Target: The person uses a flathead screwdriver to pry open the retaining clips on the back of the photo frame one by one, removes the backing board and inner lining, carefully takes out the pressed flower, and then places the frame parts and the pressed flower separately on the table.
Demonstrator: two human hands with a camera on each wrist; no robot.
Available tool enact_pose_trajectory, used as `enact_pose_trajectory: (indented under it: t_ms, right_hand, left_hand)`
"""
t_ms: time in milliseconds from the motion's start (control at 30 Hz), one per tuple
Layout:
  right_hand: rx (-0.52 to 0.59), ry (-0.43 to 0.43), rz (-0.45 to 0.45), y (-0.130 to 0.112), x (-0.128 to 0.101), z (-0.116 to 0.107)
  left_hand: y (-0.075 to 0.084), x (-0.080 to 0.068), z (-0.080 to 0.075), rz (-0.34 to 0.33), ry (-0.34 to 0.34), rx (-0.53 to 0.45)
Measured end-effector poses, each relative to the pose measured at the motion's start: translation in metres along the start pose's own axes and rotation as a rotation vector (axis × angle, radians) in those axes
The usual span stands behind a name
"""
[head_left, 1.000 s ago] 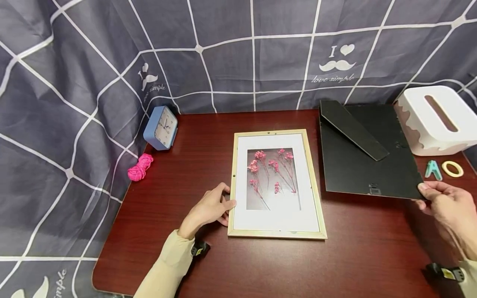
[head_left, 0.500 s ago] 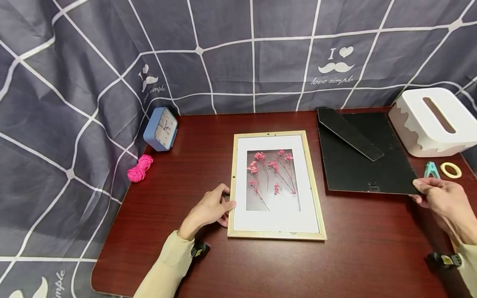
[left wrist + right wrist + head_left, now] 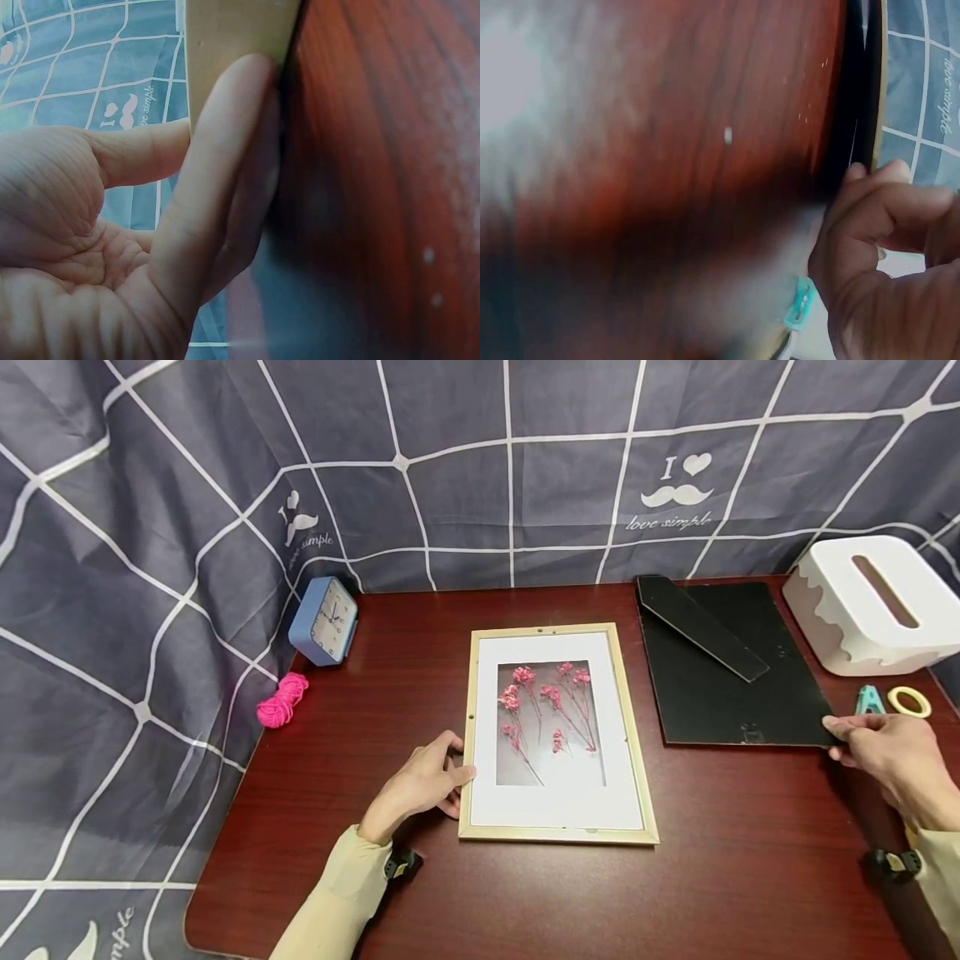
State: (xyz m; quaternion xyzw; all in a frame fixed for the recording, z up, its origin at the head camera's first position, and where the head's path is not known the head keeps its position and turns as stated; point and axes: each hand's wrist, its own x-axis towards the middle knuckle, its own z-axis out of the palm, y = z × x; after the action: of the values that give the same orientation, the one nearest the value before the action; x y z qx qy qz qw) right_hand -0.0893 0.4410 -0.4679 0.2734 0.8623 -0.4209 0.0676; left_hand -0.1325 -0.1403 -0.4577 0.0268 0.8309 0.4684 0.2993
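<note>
We note a dark red wooden table [image 3: 360, 693] backed by a grey grid-print cloth [image 3: 187, 485]. The wooden picture frame [image 3: 557, 732] with pink pressed flowers lies flat at centre; our left hand [image 3: 423, 781] rests against its left edge, fingers straight. Well apart to the right, our right hand [image 3: 881, 752] pinches the near right corner of the black backing board [image 3: 712, 693].

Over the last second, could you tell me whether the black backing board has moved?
Yes. The black backing board, gripped at its corner by the right hand, has shifted leftward and away from the white tissue box, toward the picture frame.
</note>
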Motion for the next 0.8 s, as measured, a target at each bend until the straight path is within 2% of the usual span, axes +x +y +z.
enact_pose_trajectory:
  t_ms: [100, 267, 600, 800]
  right_hand:
    - [-0.107, 0.02, 0.009, -0.003, -0.001, 0.002]
    - [-0.185, 0.066, 0.02, -0.01, -0.007, 0.006]
    - [-0.252, 0.104, 0.028, -0.012, -0.012, 0.008]
    - [-0.21, 0.116, 0.003, -0.014, -0.014, 0.01]
  left_hand:
    - [0.0, 0.0, 0.0, -0.003, -0.001, -0.007]
    - [0.0, 0.001, -0.001, 0.005, -0.008, -0.008]
    - [0.0, 0.002, -0.001, 0.007, -0.016, -0.018]
    - [0.0, 0.002, -0.002, 0.003, -0.019, -0.028]
